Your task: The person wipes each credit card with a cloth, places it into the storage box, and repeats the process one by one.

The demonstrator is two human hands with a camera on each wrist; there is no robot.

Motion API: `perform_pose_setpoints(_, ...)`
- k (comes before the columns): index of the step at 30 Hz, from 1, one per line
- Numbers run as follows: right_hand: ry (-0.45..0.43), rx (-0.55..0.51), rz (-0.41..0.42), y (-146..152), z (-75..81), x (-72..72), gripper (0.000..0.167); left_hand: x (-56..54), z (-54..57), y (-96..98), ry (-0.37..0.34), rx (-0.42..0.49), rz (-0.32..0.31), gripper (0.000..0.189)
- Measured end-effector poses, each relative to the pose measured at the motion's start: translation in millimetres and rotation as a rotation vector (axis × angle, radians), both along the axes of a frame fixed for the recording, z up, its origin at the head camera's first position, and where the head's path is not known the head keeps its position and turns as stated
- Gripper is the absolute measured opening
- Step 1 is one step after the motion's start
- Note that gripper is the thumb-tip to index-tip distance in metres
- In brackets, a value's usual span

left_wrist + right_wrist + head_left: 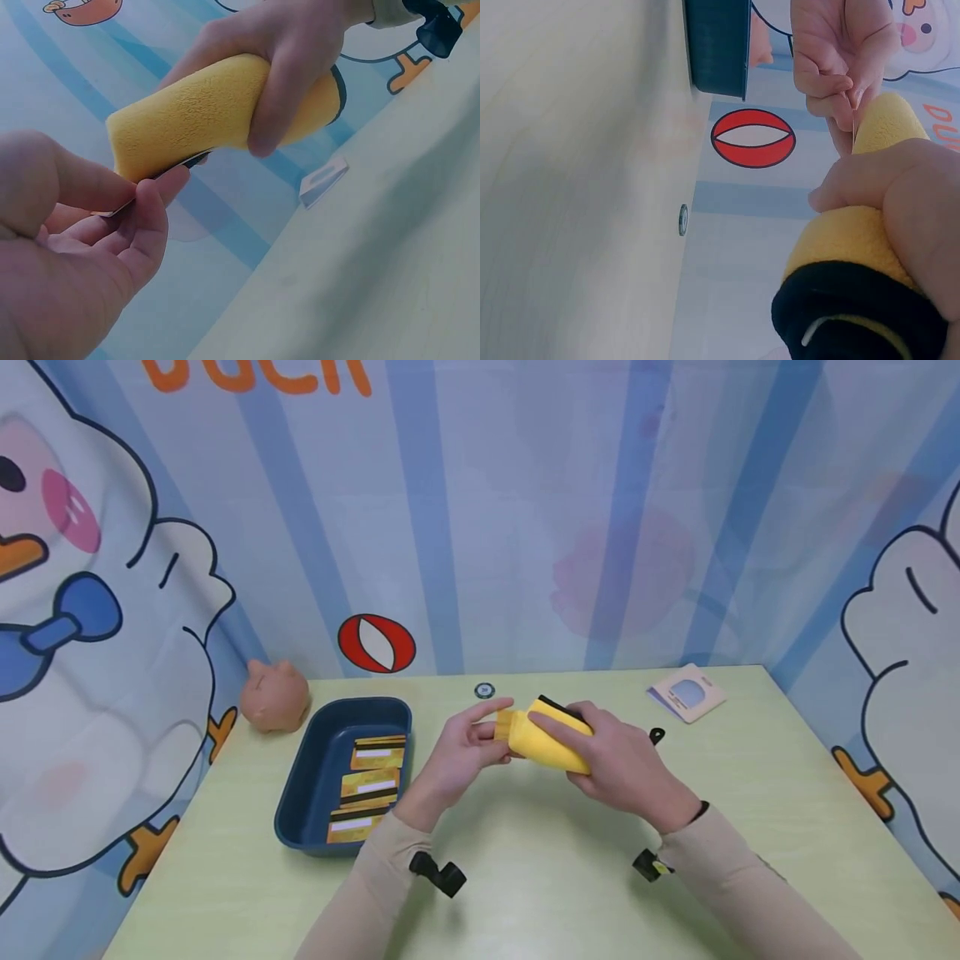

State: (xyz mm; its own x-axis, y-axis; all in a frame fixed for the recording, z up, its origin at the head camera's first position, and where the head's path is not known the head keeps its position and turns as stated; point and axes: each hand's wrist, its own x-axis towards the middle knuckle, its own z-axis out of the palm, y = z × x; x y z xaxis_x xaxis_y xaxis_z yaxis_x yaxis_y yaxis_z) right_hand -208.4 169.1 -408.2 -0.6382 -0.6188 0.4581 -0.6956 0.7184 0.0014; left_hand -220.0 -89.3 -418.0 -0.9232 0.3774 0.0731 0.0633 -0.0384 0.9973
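My right hand [618, 756] grips a soft, fuzzy yellow roll-shaped cloth piece [543, 750] with a black part at one end. Its fingers wrap round the yellow body. From the left, my left hand [461, 752] pinches a thin gold card [504, 725] between thumb and fingers. In the left wrist view the card [120, 208] shows a dark face and lies against the underside of the yellow fuzzy piece [187, 109]. Much of the card is hidden behind that piece and the fingers. Both hands are raised above the table.
A dark blue tray [294, 793] at the left holds several gold cards [371, 785] in groups. Behind it stands a pink piggy bank [274, 697]. A small round chip [484, 690] lies near the back edge, and a folded pale card booklet [687, 693] lies at the back right.
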Motion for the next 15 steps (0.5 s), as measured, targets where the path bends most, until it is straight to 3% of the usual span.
perform_pose_setpoints(15,-0.007,-0.021,-0.027,8.3,-0.9,-2.1,0.091,6.5,7.9,-8.7,-0.037,0.051,0.062,0.058)
